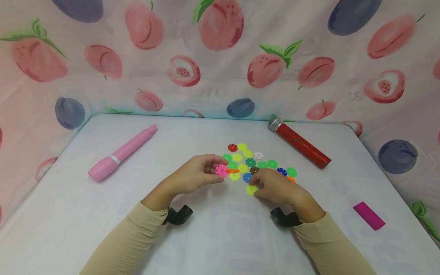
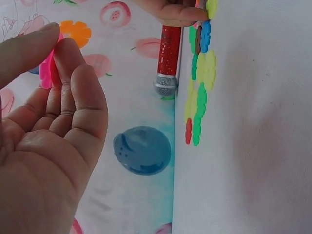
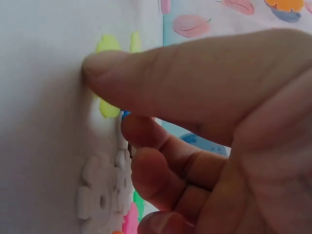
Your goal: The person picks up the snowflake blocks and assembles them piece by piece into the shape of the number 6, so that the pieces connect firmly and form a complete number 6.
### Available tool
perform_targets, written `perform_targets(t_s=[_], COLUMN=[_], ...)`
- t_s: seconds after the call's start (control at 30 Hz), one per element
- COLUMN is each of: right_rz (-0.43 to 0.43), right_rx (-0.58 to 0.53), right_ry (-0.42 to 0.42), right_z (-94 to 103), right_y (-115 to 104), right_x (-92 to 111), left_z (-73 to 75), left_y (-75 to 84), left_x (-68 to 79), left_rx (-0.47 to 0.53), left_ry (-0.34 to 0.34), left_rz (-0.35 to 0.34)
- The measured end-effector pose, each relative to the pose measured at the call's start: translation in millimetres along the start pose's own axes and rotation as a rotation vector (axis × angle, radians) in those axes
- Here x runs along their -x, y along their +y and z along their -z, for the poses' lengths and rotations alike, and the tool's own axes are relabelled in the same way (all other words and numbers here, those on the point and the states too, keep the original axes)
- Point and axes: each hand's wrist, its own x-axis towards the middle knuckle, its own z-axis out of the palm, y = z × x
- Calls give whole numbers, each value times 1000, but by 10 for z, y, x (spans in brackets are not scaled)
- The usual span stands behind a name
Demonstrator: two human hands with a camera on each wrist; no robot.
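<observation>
My left hand [image 1: 196, 173], raised over the table, pinches a pink snowflake disc [image 1: 221, 170] between thumb and fingers. An orange disc [image 2: 75, 33] is joined to it, seen edge-on in the head view. My right hand [image 1: 276, 185] is low at the near edge of the spread of discs. Its thumb [image 3: 117, 73] lies across a yellow disc [image 1: 251, 190] on the table, and the other fingers are bent with a gap to the thumb. Whether they grip the disc is hidden. A blue disc [image 1: 247, 177] and a brown disc [image 1: 254, 170] lie close by.
Several loose discs, among them red [image 1: 232, 148], white [image 1: 258, 155] and green [image 1: 272, 164], lie beyond the hands. A red glittery microphone [image 1: 302, 143] lies back right, a pink microphone-shaped object [image 1: 120, 154] at left. A magenta rectangular piece [image 1: 369, 215] is at right.
</observation>
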Motion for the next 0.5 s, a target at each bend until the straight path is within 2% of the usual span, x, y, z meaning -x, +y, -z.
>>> perform_targets(t_s=[0.23,0.37,0.5], right_rz=[28,7,34], right_rx=[-2,-15,-41], right_ry=[-7,-20,-11], right_z=[-35,-32,3], right_y=[8,-15,-20], right_x=[-18,-18,-1], left_z=[-1,4,12], left_y=[7,12,12], left_x=[-4,-5,7], left_rx=[-57,-66,-51], left_ry=[9,5,2], left_rz=[17,9,11])
